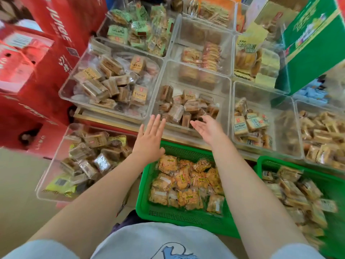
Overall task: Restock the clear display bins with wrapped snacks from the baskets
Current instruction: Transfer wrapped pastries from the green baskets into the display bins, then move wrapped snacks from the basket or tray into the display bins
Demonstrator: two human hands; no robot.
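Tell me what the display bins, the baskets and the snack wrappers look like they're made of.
Display bins: clear rigid plastic, probably acrylic; glossy walls you can see the snacks through.
Baskets: green moulded plastic, with slotted walls and a perforated rim.
Snack wrappers: thin plastic film, mostly clear and shiny; it crinkles and glints. A few packs in the left bin look silvery, maybe foil.
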